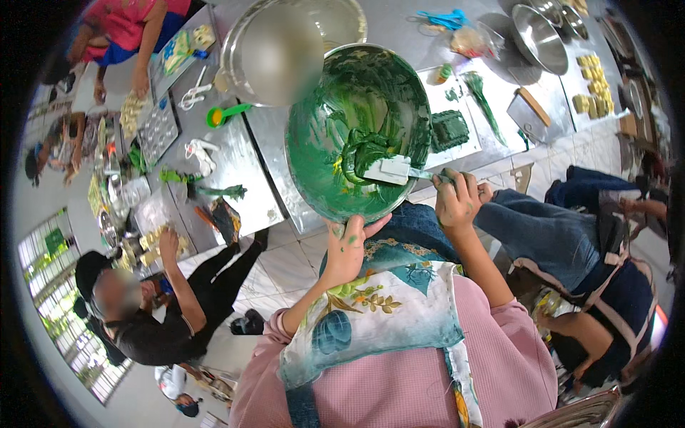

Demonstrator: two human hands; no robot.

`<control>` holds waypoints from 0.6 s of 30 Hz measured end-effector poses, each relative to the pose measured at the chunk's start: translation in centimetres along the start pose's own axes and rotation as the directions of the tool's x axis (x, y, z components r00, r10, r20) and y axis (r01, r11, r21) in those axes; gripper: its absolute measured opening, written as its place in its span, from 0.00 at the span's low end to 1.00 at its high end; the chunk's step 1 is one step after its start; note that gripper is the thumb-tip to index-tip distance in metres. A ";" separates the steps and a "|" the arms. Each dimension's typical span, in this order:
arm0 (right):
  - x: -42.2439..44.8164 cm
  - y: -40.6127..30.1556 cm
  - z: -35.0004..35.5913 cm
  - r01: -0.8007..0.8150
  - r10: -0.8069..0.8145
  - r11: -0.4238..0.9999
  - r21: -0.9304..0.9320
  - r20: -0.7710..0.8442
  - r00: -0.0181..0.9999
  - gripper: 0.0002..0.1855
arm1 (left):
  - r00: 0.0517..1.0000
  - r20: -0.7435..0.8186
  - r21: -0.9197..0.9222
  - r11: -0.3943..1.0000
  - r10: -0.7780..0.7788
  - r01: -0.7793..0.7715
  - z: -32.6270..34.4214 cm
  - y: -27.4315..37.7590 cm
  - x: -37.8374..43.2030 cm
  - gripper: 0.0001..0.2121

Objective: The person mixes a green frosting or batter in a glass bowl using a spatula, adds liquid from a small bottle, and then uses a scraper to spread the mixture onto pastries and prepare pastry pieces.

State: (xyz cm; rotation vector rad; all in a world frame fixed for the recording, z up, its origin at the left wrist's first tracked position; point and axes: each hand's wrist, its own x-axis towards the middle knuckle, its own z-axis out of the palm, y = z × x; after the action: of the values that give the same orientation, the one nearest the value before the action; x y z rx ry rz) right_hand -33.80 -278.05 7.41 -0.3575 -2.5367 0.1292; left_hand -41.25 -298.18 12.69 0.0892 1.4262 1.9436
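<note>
My left hand (349, 243) grips the near rim of a metal mixing bowl (316, 160), which is tilted so that its inside faces me. Dark green frosting-like paste (369, 147) smears the bowl's walls and gathers in a thick lump near the middle. In my right hand (459, 198) is the handle of a white spatula (388, 170); its blade lies against the lump inside the bowl. Green spots mark both hands. Part of the left hand's fingers is hidden beneath the bowl.
Behind the bowl stands a larger metal bowl (342, 21), partly blurred. To the right, a green-coated block (449, 130) and a green-smeared piping bag (484, 107) lie on the table. A green measuring scoop (227, 113) sits left. Co-workers (166, 321) stand close on both sides.
</note>
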 end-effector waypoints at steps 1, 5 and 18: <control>0.1 0.1 0.0 0.020 -0.019 1.000 -0.024 0.029 0.999 0.08 | 1.000 -0.010 0.007 1.000 0.006 -0.006 -0.3 -0.1 -0.3 0.09; 1.6 1.6 -0.8 0.190 -0.186 0.982 0.002 0.213 0.959 0.04 | 0.995 -0.094 0.100 0.994 0.046 -0.037 -1.5 -0.7 -1.5 0.10; 11.8 0.9 -3.4 0.557 -0.574 0.819 0.140 0.210 0.792 0.09 | 0.951 -0.306 -0.121 0.993 -0.042 0.005 -4.8 1.7 -5.1 0.22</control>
State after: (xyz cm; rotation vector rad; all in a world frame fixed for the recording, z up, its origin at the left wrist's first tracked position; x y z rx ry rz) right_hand -41.16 -273.83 16.28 0.4905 -2.7521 0.0298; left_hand -40.41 -305.25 14.01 -0.2982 1.4933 2.0843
